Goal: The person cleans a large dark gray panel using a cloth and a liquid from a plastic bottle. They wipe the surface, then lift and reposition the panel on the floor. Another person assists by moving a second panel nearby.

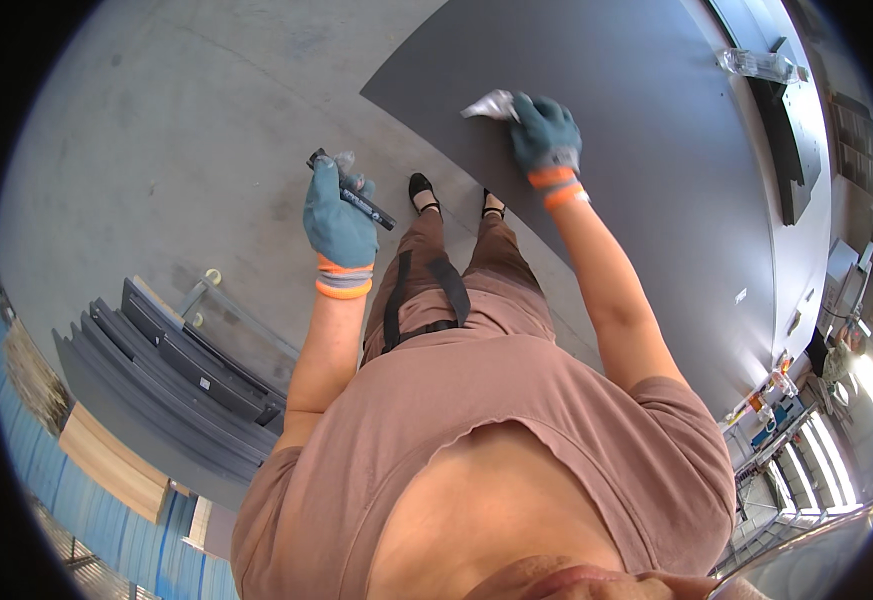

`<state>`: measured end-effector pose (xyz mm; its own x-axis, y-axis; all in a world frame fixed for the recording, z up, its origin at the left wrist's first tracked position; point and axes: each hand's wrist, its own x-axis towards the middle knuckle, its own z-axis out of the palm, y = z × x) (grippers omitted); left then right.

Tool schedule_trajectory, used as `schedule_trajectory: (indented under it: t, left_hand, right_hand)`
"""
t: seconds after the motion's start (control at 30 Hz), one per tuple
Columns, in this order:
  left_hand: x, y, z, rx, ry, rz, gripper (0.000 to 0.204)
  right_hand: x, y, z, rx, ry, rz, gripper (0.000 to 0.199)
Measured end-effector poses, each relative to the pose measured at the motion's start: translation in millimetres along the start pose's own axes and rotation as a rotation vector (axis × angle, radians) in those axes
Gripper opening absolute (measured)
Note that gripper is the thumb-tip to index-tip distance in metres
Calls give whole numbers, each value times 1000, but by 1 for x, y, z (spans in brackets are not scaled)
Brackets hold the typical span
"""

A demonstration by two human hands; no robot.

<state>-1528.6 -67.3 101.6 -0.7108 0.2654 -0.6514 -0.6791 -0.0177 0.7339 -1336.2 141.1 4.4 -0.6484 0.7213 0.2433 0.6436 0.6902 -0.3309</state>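
Observation:
My left hand [340, 228], in a grey-green work glove with an orange cuff, is closed around a black marker [368, 208] above the floor. A small pale blurred patch shows by its fingertips; I cannot make out what it is. My right hand [544, 135], gloved the same way, grips a crumpled whitish wipe [491, 105]. That hand is over the near left part of a large dark grey panel [646, 170]. Whether the wipe touches the panel's surface I cannot tell.
A clear plastic bottle [761, 66] lies on dark profiles [784, 140] along the panel's far right side. Stacked dark grey panels [171, 375] and a wheeled metal frame [206, 290] stand at left. Wooden boards [116, 460] lie behind them. Small items [776, 385] sit at the panel's lower right.

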Motion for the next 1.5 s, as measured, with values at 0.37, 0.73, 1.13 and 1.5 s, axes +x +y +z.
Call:
schedule_trajectory:
  t: [0.37,0.73,1.13,1.5]
  left_hand:
    - [4,-2,-5,-37,-24,-28,36]
    - [8,-5,-7,-34,-28,-50,29]
    - [7,-7,-14,-33,-46,-59,35]
    - [7,-9,-12,-56,-62,-91,34]
  right_hand:
    - [-3,-2,-11,-63,-176,-140,34]
    - [-81,41,-37,-25,-96,-77,39]
    - [11,-18,22,-8,-131,-219,32]
    - [-43,-67,13,144,-307,-351,36]
